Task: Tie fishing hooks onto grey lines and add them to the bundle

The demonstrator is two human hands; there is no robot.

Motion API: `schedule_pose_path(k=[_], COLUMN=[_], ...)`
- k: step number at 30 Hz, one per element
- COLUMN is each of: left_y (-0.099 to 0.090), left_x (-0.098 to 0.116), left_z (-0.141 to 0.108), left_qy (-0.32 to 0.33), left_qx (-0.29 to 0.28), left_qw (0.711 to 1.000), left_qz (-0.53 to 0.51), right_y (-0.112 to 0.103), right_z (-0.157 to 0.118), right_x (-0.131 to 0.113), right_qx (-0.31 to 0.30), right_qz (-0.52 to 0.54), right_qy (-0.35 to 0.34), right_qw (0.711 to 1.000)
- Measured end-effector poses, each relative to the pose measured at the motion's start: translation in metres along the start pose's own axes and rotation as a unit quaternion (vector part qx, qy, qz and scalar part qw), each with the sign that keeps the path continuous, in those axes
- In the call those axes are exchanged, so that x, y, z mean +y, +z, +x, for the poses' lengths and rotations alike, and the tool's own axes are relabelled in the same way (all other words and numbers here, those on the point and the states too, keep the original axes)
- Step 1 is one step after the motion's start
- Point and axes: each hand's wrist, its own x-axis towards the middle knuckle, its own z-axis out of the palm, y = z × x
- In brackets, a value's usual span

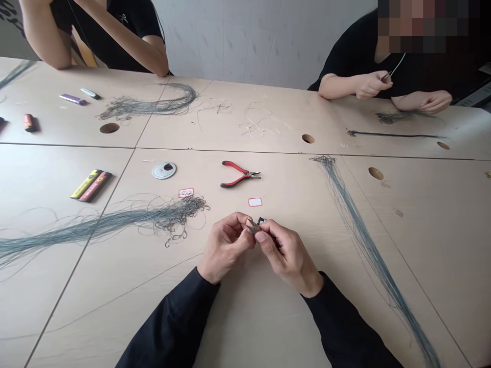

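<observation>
Close together above the table's middle, my two hands meet fingertip to fingertip. My left hand (229, 245) is closed in a pinch, and a thin fishing line (153, 278) trails from it toward the lower left. My right hand (287, 250) is closed around a small metal tool (253, 227) with pointed jaws; its exact kind is hard to tell. The tool's jaws lie between both sets of fingertips, which hide what is there. Left of my hands lies a bundle of bluish fishing lines (95, 227) with hooks (187, 208) at its near end.
Red-handled pliers (240, 175), a blank label (255, 202), a marked label (186, 192) and a metal disc (164, 170) lie ahead. Two lighters (92, 185) sit left; another line bundle (360, 227) runs along the right. Across the table, two people sit, one handling something small (386, 76).
</observation>
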Motion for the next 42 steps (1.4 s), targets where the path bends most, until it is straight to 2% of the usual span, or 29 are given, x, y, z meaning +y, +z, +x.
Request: schedule_pose_path(k=[16, 27, 30, 32, 33, 38, 42], left_y=[-0.0006, 0.0014, 0.0011, 0.0009, 0.0008, 0.0015, 0.0025], left_x=[-0.0001, 0.0008, 0.0016, 0.0021, 0.0023, 0.0030, 0.0021], left_z=[-0.0007, -0.0004, -0.0012, -0.0016, -0.0016, -0.0003, 0.0001], left_qy=[-0.001, 0.006, 0.011, 0.013, 0.013, 0.008, 0.003], left_qx=[-0.006, -0.004, -0.005, -0.004, -0.004, -0.007, -0.009], left_qw=[1.000, 1.000, 1.000, 0.999, 0.999, 1.000, 1.000], left_qz=[-0.003, 0.004, 0.028, 0.039, 0.040, 0.025, 0.014], right_y=[0.0007, 0.0003, -0.0026, -0.0052, -0.0062, -0.0056, -0.0027], right_z=[0.0006, 0.0007, -0.0022, -0.0037, -0.0040, -0.0019, -0.0008], right_x=[0.0006, -0.0005, 0.0015, 0.0031, 0.0037, 0.0018, 0.0005], right_qx=[0.001, 0.009, 0.070, 0.124, 0.132, 0.028, 0.008], right_qz=[0.026, -0.008, -0.006, 0.026, 0.041, 0.017, 0.003], right_qy=[0.006, -0.009, 0.001, 0.022, 0.030, 0.024, 0.012], right_qw=[1.000, 1.000, 0.998, 0.992, 0.990, 0.999, 1.000])
